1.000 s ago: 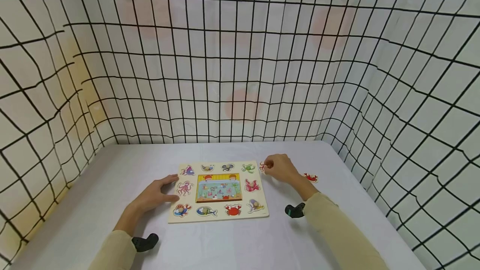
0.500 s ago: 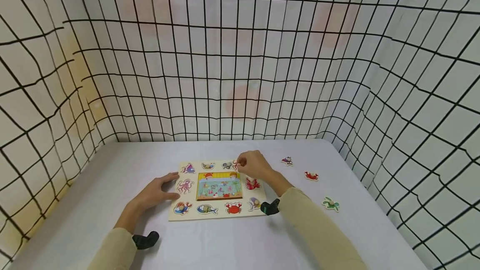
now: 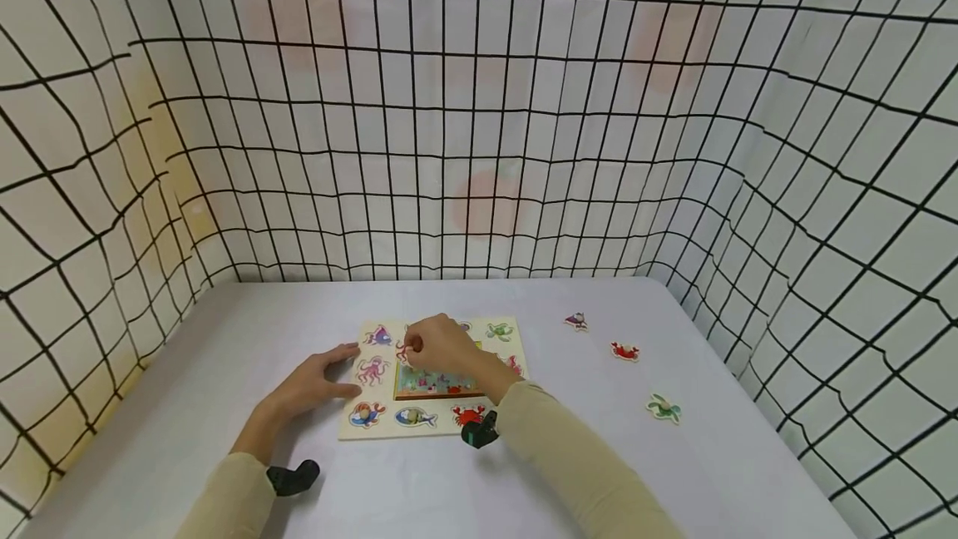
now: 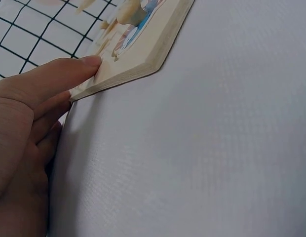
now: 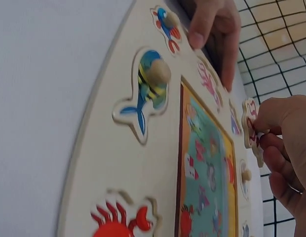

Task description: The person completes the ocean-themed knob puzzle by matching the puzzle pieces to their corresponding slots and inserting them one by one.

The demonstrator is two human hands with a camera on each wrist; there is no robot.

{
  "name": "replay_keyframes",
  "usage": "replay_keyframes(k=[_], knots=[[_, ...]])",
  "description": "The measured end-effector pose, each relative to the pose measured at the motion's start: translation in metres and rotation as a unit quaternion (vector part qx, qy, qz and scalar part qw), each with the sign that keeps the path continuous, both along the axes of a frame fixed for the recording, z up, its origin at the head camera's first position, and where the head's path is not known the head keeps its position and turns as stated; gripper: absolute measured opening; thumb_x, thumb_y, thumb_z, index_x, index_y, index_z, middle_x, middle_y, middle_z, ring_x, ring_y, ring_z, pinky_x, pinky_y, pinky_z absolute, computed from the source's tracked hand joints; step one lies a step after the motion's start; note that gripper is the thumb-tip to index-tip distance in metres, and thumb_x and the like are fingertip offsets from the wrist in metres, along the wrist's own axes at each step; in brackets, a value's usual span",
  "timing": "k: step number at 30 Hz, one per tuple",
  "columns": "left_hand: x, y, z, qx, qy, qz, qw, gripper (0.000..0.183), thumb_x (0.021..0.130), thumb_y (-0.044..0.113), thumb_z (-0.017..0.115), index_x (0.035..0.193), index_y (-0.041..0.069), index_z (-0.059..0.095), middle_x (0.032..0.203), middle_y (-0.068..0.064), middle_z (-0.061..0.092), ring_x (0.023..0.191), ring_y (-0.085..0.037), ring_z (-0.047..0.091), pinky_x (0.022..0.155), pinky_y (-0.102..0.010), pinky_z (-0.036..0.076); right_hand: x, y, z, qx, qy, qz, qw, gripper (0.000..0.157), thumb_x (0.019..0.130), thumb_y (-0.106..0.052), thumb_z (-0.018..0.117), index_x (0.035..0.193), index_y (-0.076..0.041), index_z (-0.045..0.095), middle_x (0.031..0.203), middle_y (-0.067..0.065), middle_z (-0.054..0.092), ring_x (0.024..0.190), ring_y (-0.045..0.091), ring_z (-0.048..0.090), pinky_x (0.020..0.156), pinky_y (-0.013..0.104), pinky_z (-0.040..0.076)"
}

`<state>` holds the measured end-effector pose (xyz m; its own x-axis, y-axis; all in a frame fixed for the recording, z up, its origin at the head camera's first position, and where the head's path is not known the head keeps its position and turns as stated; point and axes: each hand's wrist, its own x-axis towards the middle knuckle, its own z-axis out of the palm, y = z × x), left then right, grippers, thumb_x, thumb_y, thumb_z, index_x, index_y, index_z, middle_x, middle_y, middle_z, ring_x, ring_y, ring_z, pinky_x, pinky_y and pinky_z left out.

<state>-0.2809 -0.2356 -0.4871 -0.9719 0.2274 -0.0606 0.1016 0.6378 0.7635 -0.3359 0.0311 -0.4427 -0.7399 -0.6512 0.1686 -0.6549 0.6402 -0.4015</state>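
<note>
A wooden sea-animal puzzle board (image 3: 441,432) lies flat on the white table. My right hand (image 3: 445,346) is above its upper left part and pinches a red octopus puzzle piece (image 5: 250,123) between thumb and fingers. In the right wrist view the piece stands tilted, apart from the board. The board's octopus picture (image 3: 372,371) is just left of it. At the board's left edge rests my left hand (image 3: 307,385), fingers spread, its thumb (image 4: 79,69) touching the edge. Knobbed pieces such as a striped fish (image 5: 152,81) sit in the board.
To the right of the board lie three loose pieces: a small purple-and-red one (image 3: 576,321), a red crab (image 3: 624,351) and a green turtle (image 3: 664,408). Black wire mesh (image 3: 479,131) over white walls bounds the table at the back and sides.
My right hand has carried the octopus piece leftward, from beyond the board's right corner, across its top, to its upper left part. My left hand has stayed at the left edge.
</note>
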Motion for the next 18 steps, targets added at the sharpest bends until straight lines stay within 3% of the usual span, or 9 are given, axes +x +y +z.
replay_keyframes(k=[8,18], knots=[[-0.001,0.0,0.001,0.001,-0.003,0.0,1.0,0.079,0.085,0.029,0.087,0.152,0.005,0.051,0.163,-0.02,0.034,0.152,-0.047,0.018,0.119,-0.068,0.015,0.003,-0.017,-0.001,0.022,0.0,-0.002,1.0,0.011,0.096,-0.019,0.07,0.103,-0.017,0.078,0.079,-0.014,0.062,0.068,0.006,0.053,0.061,0.02,0.043],[-0.001,0.001,-0.003,-0.001,-0.006,0.0,1.0,0.08,0.084,0.03,0.087,0.151,0.005,0.051,0.163,-0.02,0.035,0.152,-0.047,0.019,0.119,-0.068,0.014,0.003,-0.022,-0.008,0.013,0.011,0.0,1.0,0.009,0.096,-0.018,0.07,0.099,-0.018,0.078,0.079,-0.013,0.063,0.068,0.006,0.053,0.063,0.021,0.045]])
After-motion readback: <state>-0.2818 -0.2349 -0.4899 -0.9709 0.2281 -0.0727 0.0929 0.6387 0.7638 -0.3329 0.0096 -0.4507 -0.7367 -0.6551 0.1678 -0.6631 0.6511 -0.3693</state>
